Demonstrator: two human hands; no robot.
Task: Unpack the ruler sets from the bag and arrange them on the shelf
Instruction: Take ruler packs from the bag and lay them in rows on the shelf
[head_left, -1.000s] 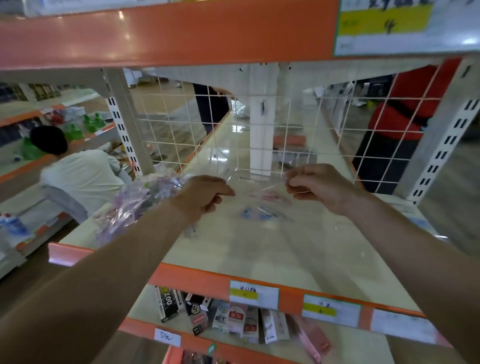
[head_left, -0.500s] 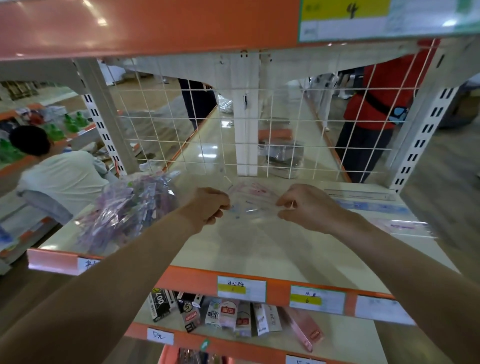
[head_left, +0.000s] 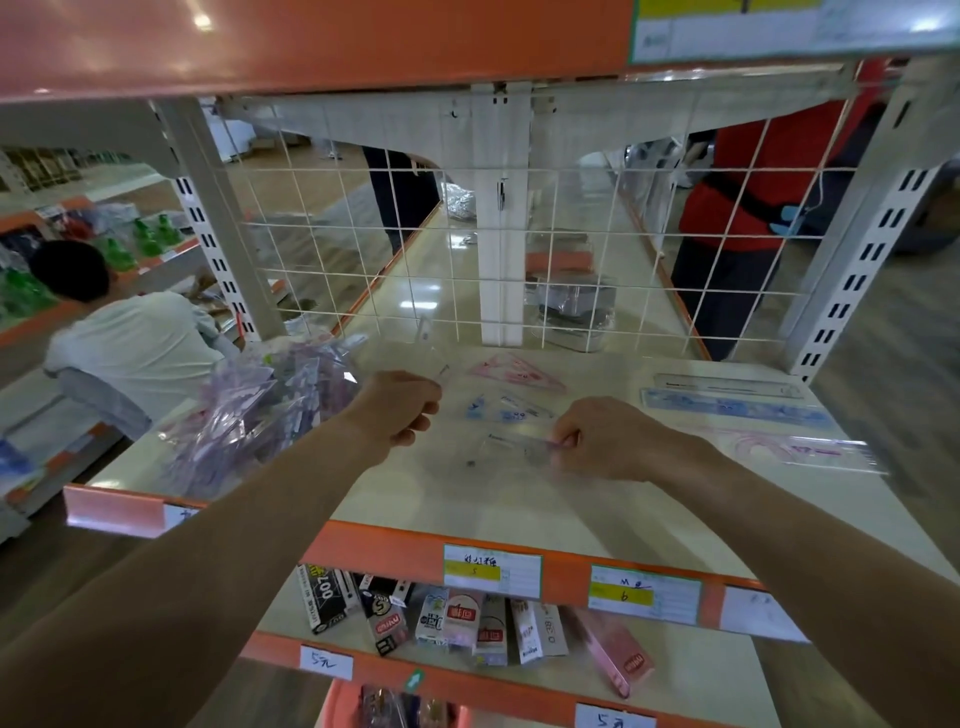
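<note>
The left hand (head_left: 400, 410) and right hand (head_left: 608, 441) pinched one clear ruler set (head_left: 511, 413) in curled fingers; two tags (head_left: 492, 571) read 5 and 6.

I count one bag (head_left: 249, 415) at the shelf's (head_left: 467, 504) left edge, three rulers (head_left: 737, 408) at its right edge, one sleeve (head_left: 440, 371) in my left hand (head_left: 400, 410), and one clear piece (head_left: 519, 448) in my right hand (head_left: 608, 439).

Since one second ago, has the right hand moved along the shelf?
Yes. The right hand has drawn back from the white post toward the shelf's orange front edge, with a clear ruler set pinched in it.
</note>
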